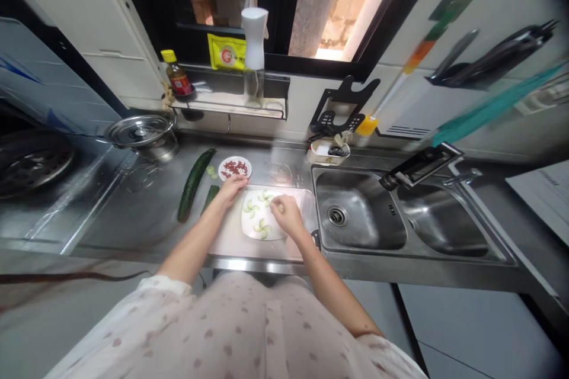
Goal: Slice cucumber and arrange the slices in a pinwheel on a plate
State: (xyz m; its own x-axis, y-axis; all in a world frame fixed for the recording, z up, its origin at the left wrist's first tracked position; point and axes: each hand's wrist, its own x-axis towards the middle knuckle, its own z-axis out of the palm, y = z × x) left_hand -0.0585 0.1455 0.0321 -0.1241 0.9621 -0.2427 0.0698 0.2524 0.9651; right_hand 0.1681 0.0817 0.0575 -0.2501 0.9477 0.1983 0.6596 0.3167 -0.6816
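Note:
A white square plate lies on a pale cutting board, with green-edged slices laid in pinwheel clusters on it. My right hand is over the plate's right side, fingers pinched; what they hold, if anything, is too small to tell. My left hand reaches to the front edge of a small round white plate of red bits, its fingers close together; whether they hold a bit is hidden. Left of it are several loose green slices, a cut cucumber piece and a whole cucumber.
A lidded steel pot stands at the back left. A double sink with a faucet is at the right. Behind the board are a sponge holder and a wall shelf with bottles.

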